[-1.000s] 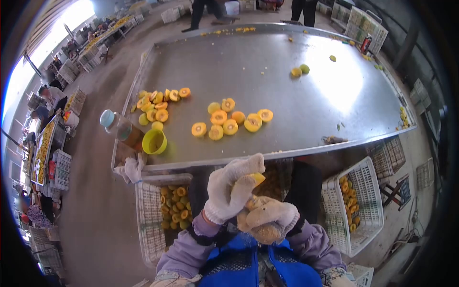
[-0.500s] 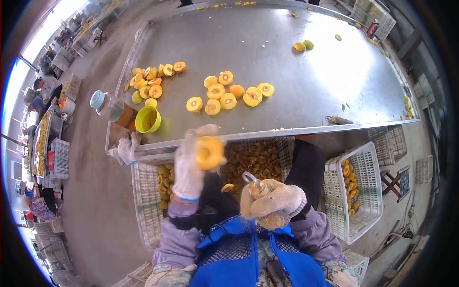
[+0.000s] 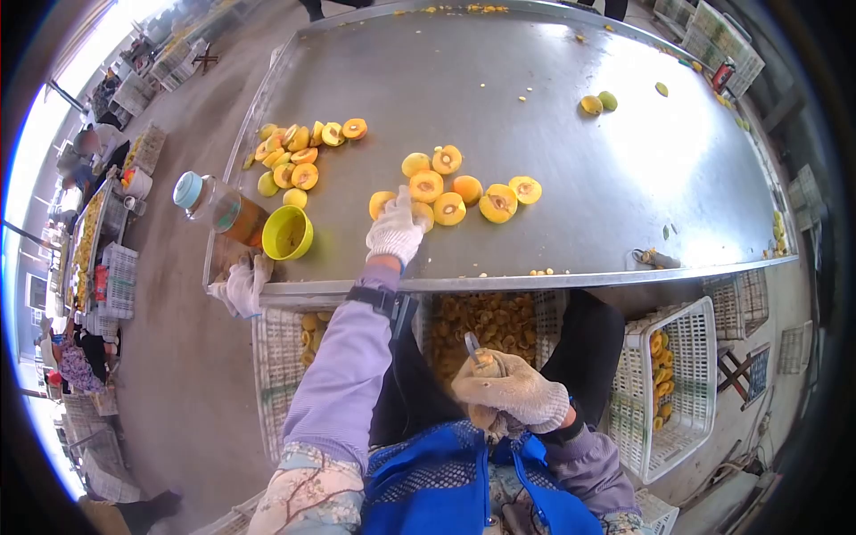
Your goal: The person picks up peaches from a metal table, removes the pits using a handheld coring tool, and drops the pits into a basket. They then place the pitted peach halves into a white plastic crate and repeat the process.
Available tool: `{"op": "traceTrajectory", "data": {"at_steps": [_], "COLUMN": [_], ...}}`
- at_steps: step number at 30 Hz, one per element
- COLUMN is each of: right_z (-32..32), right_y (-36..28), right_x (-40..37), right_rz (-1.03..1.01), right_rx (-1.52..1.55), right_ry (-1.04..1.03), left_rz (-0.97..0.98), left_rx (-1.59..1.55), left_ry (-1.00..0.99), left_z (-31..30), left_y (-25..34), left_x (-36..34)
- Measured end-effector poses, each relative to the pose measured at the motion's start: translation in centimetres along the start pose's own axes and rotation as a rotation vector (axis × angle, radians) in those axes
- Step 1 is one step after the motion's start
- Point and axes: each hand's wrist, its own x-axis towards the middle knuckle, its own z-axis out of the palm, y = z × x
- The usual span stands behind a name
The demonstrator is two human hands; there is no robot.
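Note:
My left hand (image 3: 395, 234), in a white knit glove, reaches over the table's near edge with fingers stretched out. Its fingertips touch a peach half (image 3: 422, 216) in a loose cluster of cut yellow peaches. Several of these halves, such as one peach half (image 3: 497, 203), lie cut side up with the stone area showing. Low in front of my body, my right hand (image 3: 513, 390), in a tan-stained glove, is closed round the handle of a pitting tool (image 3: 473, 344). The tool's curved metal end points up; most of its handle is hidden in the glove.
More peach halves (image 3: 303, 175) lie left on the metal table (image 3: 374, 80). A yellow-green cup (image 3: 288, 234), a jar of amber liquid (image 3: 234, 217) and a glove (image 3: 241, 287) are at its left edge. Below stand crates of peach halves, including a white crate (image 3: 637, 419).
My left hand has moved forward from over the crates to the cluster on the table; the peach half it held is gone from it. My right hand keeps the tool. The view has shifted slightly.

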Motion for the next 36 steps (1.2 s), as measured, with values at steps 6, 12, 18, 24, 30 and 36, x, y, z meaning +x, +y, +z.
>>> {"op": "traceTrajectory", "data": {"at_steps": [6,12,18,24,30,36], "right_z": [0.4,0.6,1.9,2.1,2.3,2.9], "right_y": [-1.2,-1.9,-2.3,-0.8,-0.1,-1.3], "right_x": [-0.3,0.7,1.1,1.4,0.8,-0.5], "right_rz": [-0.159,-0.195,-0.305,-0.654,-0.477,-0.247], "right_rx": [0.004,-0.148,-0.509,-0.780,-0.633,-0.254], "right_ry": [0.190,0.299,0.470,0.637,0.533,0.226], "left_rz": [-0.023,-0.080,-0.135,-0.095,-0.114,0.118], "left_rx": [-0.419,-1.586,-1.679,-1.714,-1.785,-1.604], "left_ry": [-0.543,-0.512,-0.431,-0.422,-0.225,-0.142], "left_z": [-0.6,-8.1,-8.7,-9.6,-9.8,-10.7], "left_y": [0.0,5.3,7.9,9.0,10.1,10.1], "left_x": [-0.2,-8.9,-12.4,-14.5,-16.7,-16.7]}}
